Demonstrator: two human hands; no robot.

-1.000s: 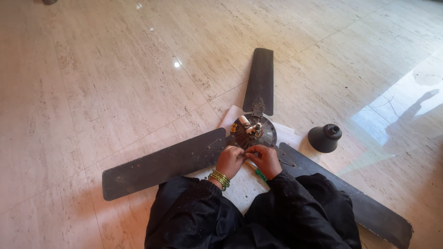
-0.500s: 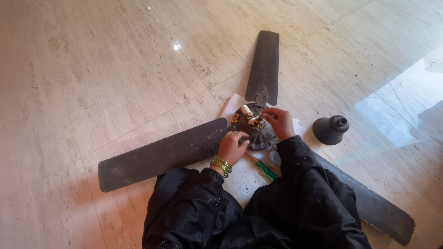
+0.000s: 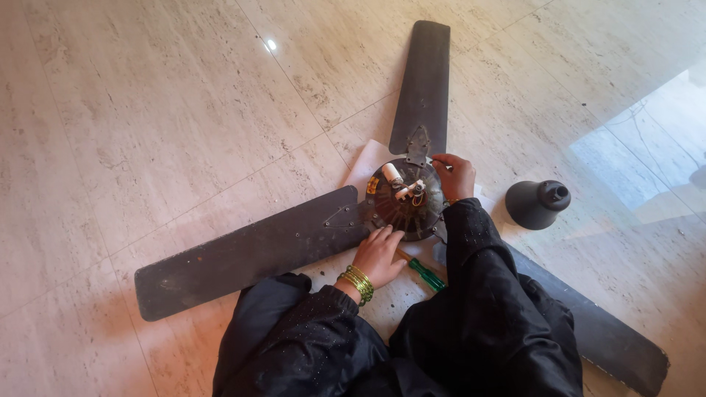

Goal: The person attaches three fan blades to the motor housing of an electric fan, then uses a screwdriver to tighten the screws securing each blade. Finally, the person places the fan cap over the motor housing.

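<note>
- On the pale stone floor [image 3: 147, 110] I see a dark ceiling fan lying flat, its round motor hub [image 3: 404, 198] resting on a sheet of white paper [image 3: 360, 170].
- Three dusty blades spread from the hub: the far blade [image 3: 423, 81] points away from me, the left blade [image 3: 243, 257] runs toward the lower left, the right blade [image 3: 610, 342] runs to the lower right, partly hidden under a black sleeve [image 3: 485, 294].
- My left hand [image 3: 379, 257] rests at the hub's near rim, beside the left blade's bracket; fingers loosely curled and touching the metal, holding nothing that I can see. Green-gold bangles [image 3: 358, 283] sit on that wrist.
- My right hand [image 3: 457, 176] is at the hub's far right edge, just beside the far blade's bracket; fingers bent against the rim. I cannot tell whether they pinch anything.
- A white cylindrical part [image 3: 391, 174] and some wires sit on top of the hub.
- A green-handled screwdriver [image 3: 425, 273] lies on the floor between my arms, near the left hand, untouched.
- A dark bell-shaped cover [image 3: 535, 204] stands on the floor to the right, apart from the fan.
</note>
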